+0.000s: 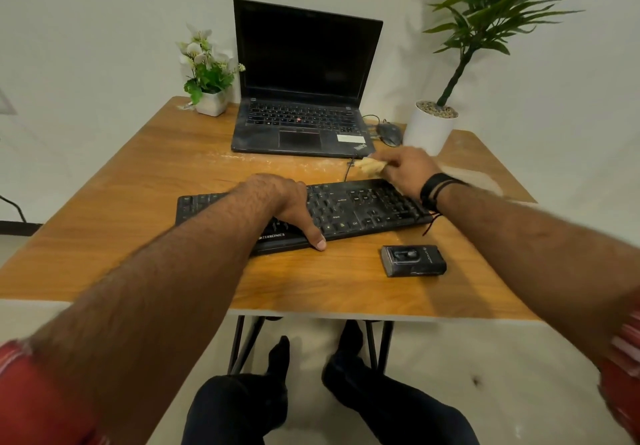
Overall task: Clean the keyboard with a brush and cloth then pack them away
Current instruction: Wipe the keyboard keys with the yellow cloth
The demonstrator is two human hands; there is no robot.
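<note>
Person: red striped short sleeves (38, 396), black bands (437, 186) behind right hand (407, 167), dark trousers (239, 410), black socks (278, 354).

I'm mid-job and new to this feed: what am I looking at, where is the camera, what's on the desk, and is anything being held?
There is no robot: one head-worn camera looks down at a person's bare hands. The left hand rests on the black keyboard, steadying it. The right hand grips a pale cloth just beyond the keyboard's far edge. On the wooden desk are also an open laptop, a mouse, a small black box, and two potted plants. I see no brush.
</note>
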